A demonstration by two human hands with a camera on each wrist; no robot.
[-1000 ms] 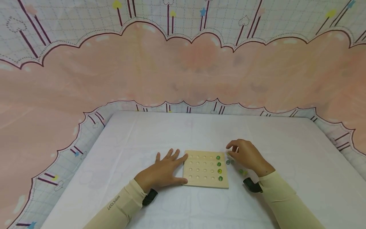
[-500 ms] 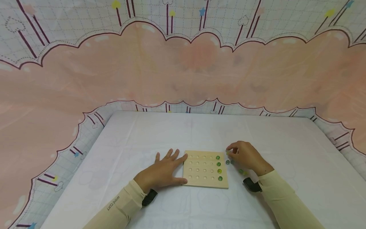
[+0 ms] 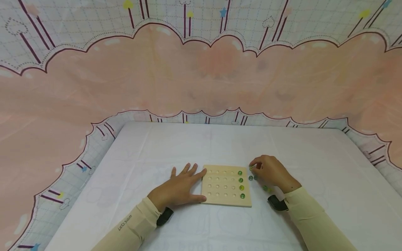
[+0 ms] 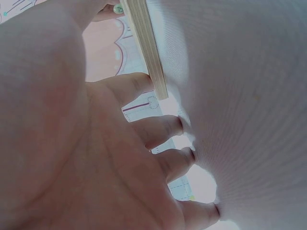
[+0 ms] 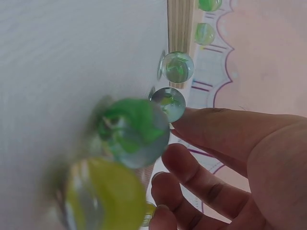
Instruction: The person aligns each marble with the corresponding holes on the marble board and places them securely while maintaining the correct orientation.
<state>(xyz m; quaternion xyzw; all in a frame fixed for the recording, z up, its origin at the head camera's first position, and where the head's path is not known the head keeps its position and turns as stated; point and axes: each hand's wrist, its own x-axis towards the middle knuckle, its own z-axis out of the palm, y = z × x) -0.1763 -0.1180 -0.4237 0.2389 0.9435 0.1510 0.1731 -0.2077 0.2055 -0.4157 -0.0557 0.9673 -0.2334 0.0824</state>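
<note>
Wood board: 4 marbles in rt column holes.

Green marbles, pale wooden board

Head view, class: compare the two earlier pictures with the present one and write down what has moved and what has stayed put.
The right hand has sunk from a raised pose toward the table and drawn in slightly, its fingers curled near a marble at the far right corner of the wooden board; whether they grip it cannot be told. Unchanged: the left hand flat against the board's left edge, four green marbles in the right column, loose marbles beside it.
</note>
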